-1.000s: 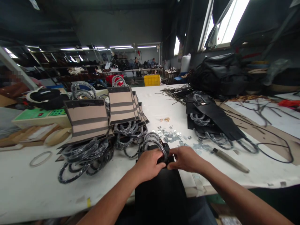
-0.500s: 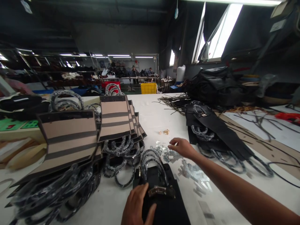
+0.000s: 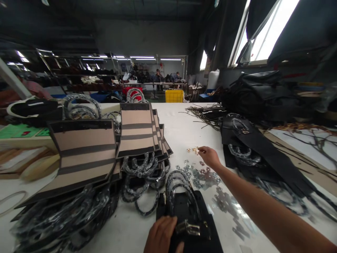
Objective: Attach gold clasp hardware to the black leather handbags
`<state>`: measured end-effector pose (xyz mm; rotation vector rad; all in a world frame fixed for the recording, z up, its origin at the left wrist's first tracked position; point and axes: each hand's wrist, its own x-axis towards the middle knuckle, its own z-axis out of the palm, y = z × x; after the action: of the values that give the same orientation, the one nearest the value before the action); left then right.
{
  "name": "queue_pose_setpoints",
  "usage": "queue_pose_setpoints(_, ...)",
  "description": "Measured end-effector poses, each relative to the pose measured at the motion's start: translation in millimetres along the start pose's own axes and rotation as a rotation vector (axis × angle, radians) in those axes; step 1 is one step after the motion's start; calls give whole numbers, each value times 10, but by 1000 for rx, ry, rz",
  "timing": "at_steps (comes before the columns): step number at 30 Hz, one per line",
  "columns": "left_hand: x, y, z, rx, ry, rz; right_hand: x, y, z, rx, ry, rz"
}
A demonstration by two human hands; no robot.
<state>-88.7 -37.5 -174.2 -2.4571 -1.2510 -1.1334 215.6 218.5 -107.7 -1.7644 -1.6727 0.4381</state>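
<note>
My left hand [image 3: 162, 234] rests on the black bag piece [image 3: 205, 232] at the bottom centre, fingers across its left side and thumb on its face, beside a metal clasp [image 3: 192, 229]. Plastic-wrapped handles [image 3: 181, 191] rise from the bag's far part. My right hand [image 3: 208, 156] is at the small gold-coloured pieces [image 3: 195, 150], its fingertips pressed together on them; what is between them is too small to make out. Nearer than that hand, many flat metal plates [image 3: 205, 175] lie scattered on the white table [image 3: 179, 130].
Stacked beige-and-black panels [image 3: 86, 140] with wrapped handles [image 3: 139, 165] fill the left. Black bag pieces [image 3: 263, 151] and dark cords [image 3: 205, 114] lie at the right. A yellow crate [image 3: 174, 96] stands beyond the table, with people further back.
My right hand has moved forward from above the metal plates to the gold-coloured pieces, and its fingers have closed. My left hand stays on the bag. The camera view has shifted slightly.
</note>
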Motion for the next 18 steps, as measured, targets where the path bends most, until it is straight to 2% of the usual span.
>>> queue_pose_setpoints(3, 110, 148, -145, -26, -5, -59, -492, -197, -296, 142, -22, -49)
queue_pose_setpoints(6, 253, 366, -370, -81, 25, -159, -1248, -503, -574, 433, -67, -122)
queue_pose_setpoints(8, 346, 564, -546, -194, 51, -277, -1806, -714, -686, 504, -49, -207)
queue_pose_setpoints(10, 425, 782, -711, -387, 34, -425, -2316, -884, -722, 504, -27, -329)
queue_pose_setpoints(13, 485, 1071, -885, -777, -81, -679, -2894, -1016, -666, 491, -44, -489)
queue_pose_setpoints(16, 444, 1248, -980, -1096, -129, -869, -3237, -1034, -596, 502, -68, -564)
queue_pose_setpoints(18, 376, 1315, -1028, -1183, -111, -948, -3366, -1029, -598, 534, -77, -572)
